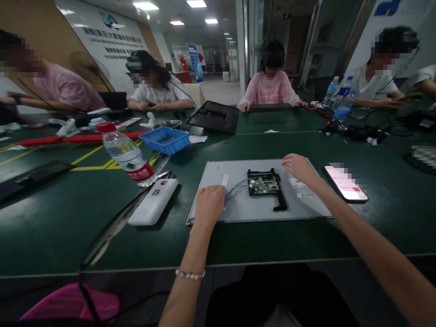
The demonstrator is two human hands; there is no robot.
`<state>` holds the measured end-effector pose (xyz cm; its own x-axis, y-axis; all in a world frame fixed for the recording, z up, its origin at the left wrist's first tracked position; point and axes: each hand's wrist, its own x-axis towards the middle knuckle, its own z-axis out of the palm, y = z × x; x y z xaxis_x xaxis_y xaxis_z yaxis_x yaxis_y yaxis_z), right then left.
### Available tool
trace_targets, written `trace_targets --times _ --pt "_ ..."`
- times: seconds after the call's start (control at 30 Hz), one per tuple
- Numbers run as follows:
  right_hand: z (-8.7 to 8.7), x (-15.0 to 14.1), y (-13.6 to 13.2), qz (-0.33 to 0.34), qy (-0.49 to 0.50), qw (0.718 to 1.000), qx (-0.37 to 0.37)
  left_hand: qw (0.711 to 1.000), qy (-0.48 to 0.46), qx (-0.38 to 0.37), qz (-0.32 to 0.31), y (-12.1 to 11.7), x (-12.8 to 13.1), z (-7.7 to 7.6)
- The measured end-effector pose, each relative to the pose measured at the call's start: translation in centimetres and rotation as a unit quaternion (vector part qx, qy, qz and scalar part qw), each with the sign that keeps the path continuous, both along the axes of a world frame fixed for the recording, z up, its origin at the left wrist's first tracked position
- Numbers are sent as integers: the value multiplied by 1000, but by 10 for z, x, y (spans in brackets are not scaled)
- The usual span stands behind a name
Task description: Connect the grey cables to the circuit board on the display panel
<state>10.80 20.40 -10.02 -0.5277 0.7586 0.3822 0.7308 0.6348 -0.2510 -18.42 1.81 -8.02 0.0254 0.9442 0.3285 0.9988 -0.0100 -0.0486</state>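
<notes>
**Bare left forearm [188, 254] up front, flat grey metal-looking panel [235, 210] on dark-green tabletop [289, 245]**

Rounded white power bank [154, 203] crowds the left. Left hand [209, 204] curls by thin grey cables [235, 188], can't tell if gripping; I'd go easy, no pressing the green circuit board [264, 185]. Right hand [299, 168]: fingers loosely parted, seemingly empty, by the panel's far edge. Flat black-edged phone [346, 184] is near; more room out front.
</notes>
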Motion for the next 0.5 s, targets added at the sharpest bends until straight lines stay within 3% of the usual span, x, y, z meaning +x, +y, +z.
trace_targets --times 0.23,0.5 --pt "-24 15 -6 20 19 999 -45 1000 -16 -1 1 1 1 -1" --pt "-8 25 -18 3 73 995 -62 997 -59 33 25 -4 6 6"
